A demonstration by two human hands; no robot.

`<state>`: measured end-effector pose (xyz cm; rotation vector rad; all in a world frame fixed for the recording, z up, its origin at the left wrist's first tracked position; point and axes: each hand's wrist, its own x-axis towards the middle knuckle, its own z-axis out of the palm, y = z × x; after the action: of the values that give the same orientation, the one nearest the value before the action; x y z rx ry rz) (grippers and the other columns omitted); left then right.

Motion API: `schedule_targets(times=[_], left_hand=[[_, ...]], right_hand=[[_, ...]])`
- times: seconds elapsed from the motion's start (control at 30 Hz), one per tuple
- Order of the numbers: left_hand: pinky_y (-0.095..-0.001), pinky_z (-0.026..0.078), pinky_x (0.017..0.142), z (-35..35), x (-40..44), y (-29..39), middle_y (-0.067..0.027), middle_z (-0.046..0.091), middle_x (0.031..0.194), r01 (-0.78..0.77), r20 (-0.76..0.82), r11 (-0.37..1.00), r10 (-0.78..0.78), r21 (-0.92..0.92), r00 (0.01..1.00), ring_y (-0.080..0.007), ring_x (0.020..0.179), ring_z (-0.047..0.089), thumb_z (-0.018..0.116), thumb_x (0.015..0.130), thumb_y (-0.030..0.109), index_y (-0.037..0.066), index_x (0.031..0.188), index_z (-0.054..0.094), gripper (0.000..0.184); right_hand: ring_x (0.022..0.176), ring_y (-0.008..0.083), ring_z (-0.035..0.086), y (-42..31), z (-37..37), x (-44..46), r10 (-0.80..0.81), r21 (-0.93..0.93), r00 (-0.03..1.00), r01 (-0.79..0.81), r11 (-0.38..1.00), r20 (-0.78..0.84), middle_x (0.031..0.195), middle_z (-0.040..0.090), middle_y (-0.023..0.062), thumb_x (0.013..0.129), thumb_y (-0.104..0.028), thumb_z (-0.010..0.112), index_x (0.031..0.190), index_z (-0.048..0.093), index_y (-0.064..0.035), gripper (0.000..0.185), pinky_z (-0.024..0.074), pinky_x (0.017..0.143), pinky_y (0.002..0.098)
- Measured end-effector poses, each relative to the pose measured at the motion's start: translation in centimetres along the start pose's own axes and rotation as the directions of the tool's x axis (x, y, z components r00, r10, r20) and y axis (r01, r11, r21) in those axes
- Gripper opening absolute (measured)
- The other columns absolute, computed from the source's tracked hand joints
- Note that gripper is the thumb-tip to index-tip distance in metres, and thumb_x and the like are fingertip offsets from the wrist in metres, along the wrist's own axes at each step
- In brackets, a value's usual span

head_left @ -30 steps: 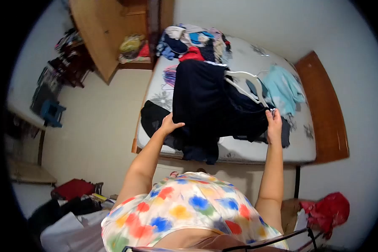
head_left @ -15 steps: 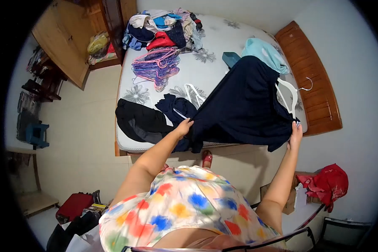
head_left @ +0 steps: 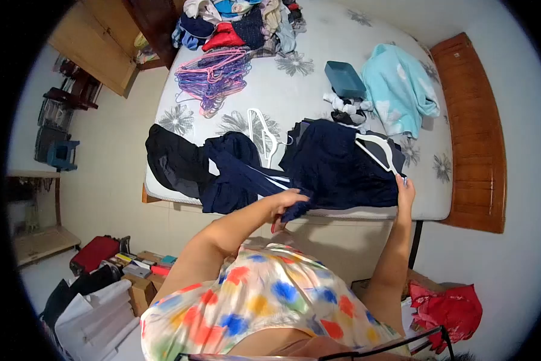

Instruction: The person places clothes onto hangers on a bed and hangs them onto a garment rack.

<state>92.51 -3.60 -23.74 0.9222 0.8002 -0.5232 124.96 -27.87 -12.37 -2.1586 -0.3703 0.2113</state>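
A navy garment lies across the near edge of the bed, its upper part at the right. At that end a white hanger is partly tucked into it, with its hook hidden. My right hand grips the corner of the garment by the hanger's end. Fingers curled, my left hand holds bunched navy cloth at the garment's lower left end. Beside that hand lie navy clothing with white stripes and a black garment. A second white hanger rests on the mattress behind them.
Pink and purple hangers lie in a heap on the bed, near piled clothes. Toward the headboard are a teal tray, small bundled items and a light-blue blanket. A red bag sits low right.
The navy garment has come down from being held up and now lies on the bed. My left hand has moved right and down; the tray and bundled items are uncovered.
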Motion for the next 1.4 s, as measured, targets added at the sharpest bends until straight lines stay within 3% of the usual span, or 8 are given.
schedule_targets(times=[0.13,0.27,0.37,0.6,0.87,1.13,1.37,1.4], left_hand=[[-0.0370,0.057,0.069,5.7,1.0,1.5,-0.0110,0.064,0.104,0.087,0.386,0.944,0.045,-0.319,0.921,-0.0220,0.084,0.066,0.063,0.087,0.024,0.006,0.118,0.051,0.038],[-0.0378,0.057,0.068,5.9,2.2,1.6,-0.0130,0.065,0.104,0.066,0.247,0.896,0.050,-0.438,0.968,-0.0239,0.082,0.067,0.059,0.090,0.026,0.004,0.117,0.052,0.036],[-0.0361,0.054,0.074,2.8,5.5,-1.2,-0.0143,0.065,0.104,0.013,-0.147,0.938,-0.067,-0.346,0.987,-0.0229,0.089,0.065,0.059,0.089,0.020,0.002,0.121,0.051,0.037],[-0.0332,0.049,0.074,-2.4,5.6,-6.5,-0.0098,0.063,0.096,0.020,-0.419,0.999,-0.037,-0.046,0.907,-0.0196,0.084,0.059,0.059,0.089,0.016,0.000,0.112,0.057,0.029],[-0.0306,0.050,0.081,-6.3,4.5,-12.4,-0.0111,0.065,0.099,-0.033,-0.538,0.980,0.136,0.196,0.832,-0.0192,0.090,0.062,0.063,0.084,0.017,0.000,0.109,0.060,0.030],[-0.0439,0.048,0.090,-11.3,2.7,-8.2,-0.0174,0.036,0.138,0.374,-0.756,0.702,0.365,0.607,0.544,-0.0383,0.107,0.056,0.065,0.075,0.008,0.016,0.133,0.039,0.065],[-0.0401,0.054,0.078,-14.9,5.6,-3.5,-0.0086,0.023,0.151,0.531,-0.618,0.325,0.306,0.782,0.724,-0.0349,0.088,0.065,0.057,0.074,-0.005,0.026,0.148,0.016,0.090],[-0.0416,0.053,0.075,-15.5,6.6,-4.9,-0.0093,0.040,0.140,0.512,-0.612,0.337,0.389,0.790,0.689,-0.0337,0.089,0.064,0.057,0.077,-0.001,0.025,0.143,0.030,0.077]], right_hand=[[0.066,0.0117,0.047,-1.7,0.5,3.1,-0.059,-0.192,0.991,0.081,0.978,0.119,0.068,0.057,0.0061,0.081,-0.033,0.072,0.076,0.057,0.0019,0.039,0.0402,0.061,0.0296],[0.067,0.0253,0.057,2.2,2.4,6.9,-0.054,-0.357,0.968,0.141,0.923,0.243,0.072,0.061,0.0149,0.077,-0.042,0.072,0.079,0.058,-0.0002,0.044,0.0440,0.063,0.0370],[0.074,0.0362,0.061,1.6,4.8,8.0,0.028,-0.469,0.938,0.147,0.871,0.346,0.077,0.063,0.0192,0.075,-0.048,0.070,0.080,0.061,-0.0030,0.046,0.0457,0.068,0.0419],[0.082,0.0358,0.061,7.6,12.6,12.7,0.144,-0.487,0.866,0.126,0.864,0.479,0.084,0.063,0.0190,0.077,-0.058,0.064,0.083,0.060,-0.0018,0.056,0.0436,0.074,0.0433],[0.114,0.0326,0.049,13.7,18.9,13.5,0.095,-0.636,0.976,0.053,0.769,0.197,0.117,0.057,0.0097,0.075,-0.048,0.070,0.112,0.060,-0.0153,0.050,0.0359,0.095,0.0466],[0.115,0.0313,0.047,10.0,22.5,6.7,-0.341,-0.297,0.854,0.469,0.832,0.392,0.119,0.052,0.0107,0.081,-0.014,0.065,0.113,0.056,-0.0096,0.034,0.0353,0.097,0.0450],[0.107,0.0344,0.052,7.1,24.7,1.3,-0.367,-0.016,0.674,0.489,0.872,0.641,0.112,0.054,0.0150,0.081,-0.003,0.059,0.103,0.058,-0.0041,0.022,0.0422,0.094,0.0412],[0.105,0.0342,0.053,6.7,25.1,0.7,-0.386,0.003,0.654,0.507,0.862,0.650,0.110,0.054,0.0147,0.080,-0.002,0.059,0.101,0.059,-0.0041,0.021,0.0433,0.092,0.0407]])
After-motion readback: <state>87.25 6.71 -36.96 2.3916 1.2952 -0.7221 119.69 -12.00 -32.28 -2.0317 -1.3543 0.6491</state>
